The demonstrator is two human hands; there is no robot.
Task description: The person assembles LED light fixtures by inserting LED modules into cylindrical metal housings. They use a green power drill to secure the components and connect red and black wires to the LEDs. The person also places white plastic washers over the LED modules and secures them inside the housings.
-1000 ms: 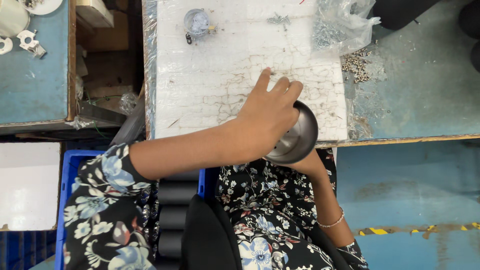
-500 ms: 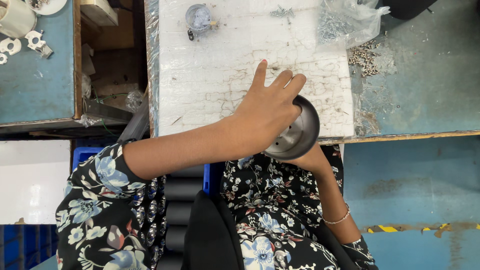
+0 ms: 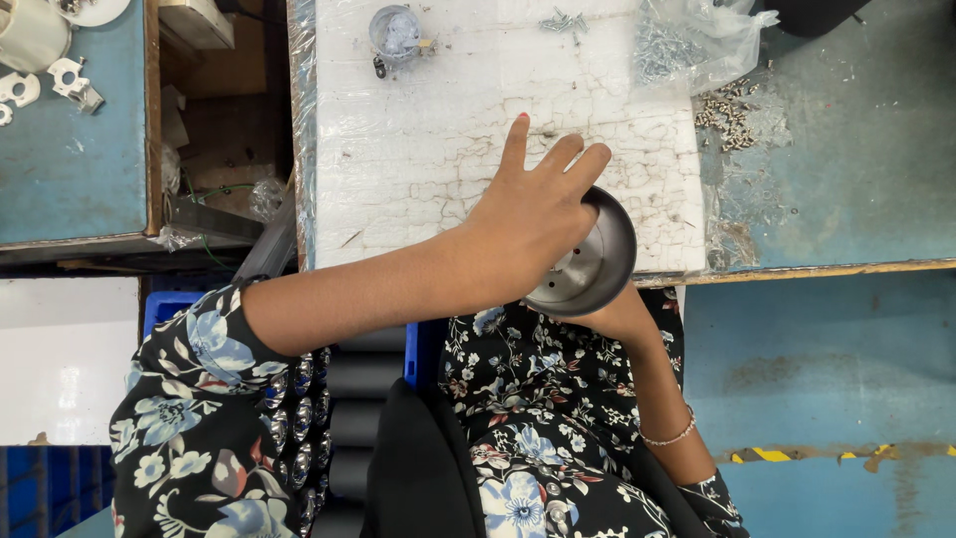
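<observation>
Metal bowl (image 3: 594,261) (tilted) cupped underneath by right hand (image 3: 615,317), left hand (image 3: 533,221) spread over it.

A metal bowl (image 3: 590,261) is being held at the board's (image 3: 438,149) five o'clock edge; a small jar (image 3: 395,32) is sitting at eleven, a screw bag (image 3: 687,40) at one.

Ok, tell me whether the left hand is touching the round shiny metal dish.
Touching. The head view shows the left hand lying across the round shiny metal dish, palm and fingers overlapping its rim with no gap.
</observation>
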